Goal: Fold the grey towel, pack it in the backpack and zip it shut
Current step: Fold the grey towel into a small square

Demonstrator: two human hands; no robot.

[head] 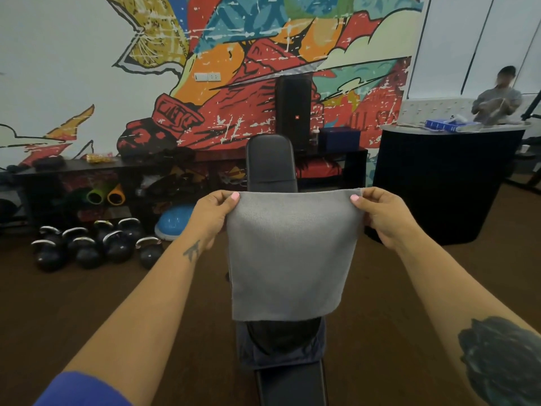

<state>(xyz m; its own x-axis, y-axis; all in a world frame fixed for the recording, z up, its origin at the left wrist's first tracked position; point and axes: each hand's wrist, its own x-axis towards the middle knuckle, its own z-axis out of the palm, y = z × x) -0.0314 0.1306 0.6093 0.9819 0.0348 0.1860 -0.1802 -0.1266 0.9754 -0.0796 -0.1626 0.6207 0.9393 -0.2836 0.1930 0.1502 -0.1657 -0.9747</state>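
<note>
Your left hand (pixel 215 218) and right hand (pixel 380 216) are raised in front of you, each pinching a top corner of the towel (pixel 291 256) — it hangs flat and stretched between them. Below your hands, under the towel's bottom edge, the dark backpack (pixel 281 344) sits on the bench (pixel 291 385) — its zip is hidden.

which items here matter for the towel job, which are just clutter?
Job: grey towel, left hand, right hand, dark backpack on the bench.

Clutter: kettlebells, speaker, blue balance dome, foam rollers, black counter.
</note>
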